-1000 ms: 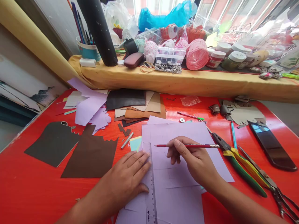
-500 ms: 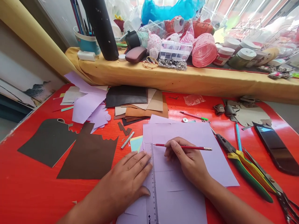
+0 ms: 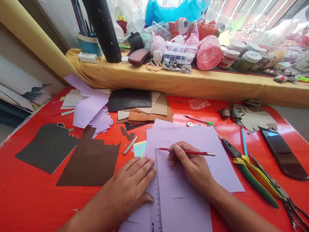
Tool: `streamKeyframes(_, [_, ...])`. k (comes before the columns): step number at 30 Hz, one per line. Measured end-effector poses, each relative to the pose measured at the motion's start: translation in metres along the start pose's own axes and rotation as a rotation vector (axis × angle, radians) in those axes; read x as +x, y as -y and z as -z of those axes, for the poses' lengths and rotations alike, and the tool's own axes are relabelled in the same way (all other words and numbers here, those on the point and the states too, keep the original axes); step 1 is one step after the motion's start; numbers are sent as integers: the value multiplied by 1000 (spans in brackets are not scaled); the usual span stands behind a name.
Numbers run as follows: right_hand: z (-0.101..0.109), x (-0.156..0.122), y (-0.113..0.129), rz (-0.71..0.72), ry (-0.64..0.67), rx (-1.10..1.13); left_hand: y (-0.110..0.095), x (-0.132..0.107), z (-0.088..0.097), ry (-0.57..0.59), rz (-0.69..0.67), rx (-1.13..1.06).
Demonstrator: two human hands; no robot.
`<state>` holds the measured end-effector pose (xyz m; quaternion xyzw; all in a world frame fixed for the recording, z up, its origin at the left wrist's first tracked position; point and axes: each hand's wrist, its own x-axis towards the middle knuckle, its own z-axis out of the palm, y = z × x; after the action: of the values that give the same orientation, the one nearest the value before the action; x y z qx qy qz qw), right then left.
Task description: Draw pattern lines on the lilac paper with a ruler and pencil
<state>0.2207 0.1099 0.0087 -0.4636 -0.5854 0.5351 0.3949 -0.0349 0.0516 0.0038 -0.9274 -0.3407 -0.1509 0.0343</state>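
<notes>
A clear ruler (image 3: 158, 196) lies lengthwise on a sheet of purple paper (image 3: 183, 209), which bears faint pencil lines and a few short slits. My left hand (image 3: 138, 177) rests flat over the ruler, its fingers stretched out and pressing it to the paper. In a pinch between thumb and fingers, my right hand (image 3: 187, 161) grips a red pencil (image 3: 200, 152). The pencil is held nearly level, and its tip is at the ruler's upper end, by the right edge. Whether the tip touches the paper I cannot tell.
Leather pieces (image 3: 89, 164) lie left, with a leather stack (image 3: 130, 100) behind. Pliers (image 3: 248, 174), scissors (image 3: 277, 187) and a phone (image 3: 282, 154) are at right. Purple paper scraps (image 3: 89, 109) sit at back left. A crowded ledge (image 3: 169, 80) runs along the back.
My right hand and the pencil have shifted slightly left, bringing the tip closer to the ruler's edge. The left hand stays on the ruler. The whole view has drifted a little.
</notes>
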Motion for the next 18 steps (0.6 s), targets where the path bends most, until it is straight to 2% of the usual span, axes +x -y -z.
streamKeyframes(9, [1,1,-2,7,19,-21,1,-1,-1,8,7,-5])
streamKeyframes(18, [1,1,-4,-1,21,-29,-5,-10,-12,26,76,-54])
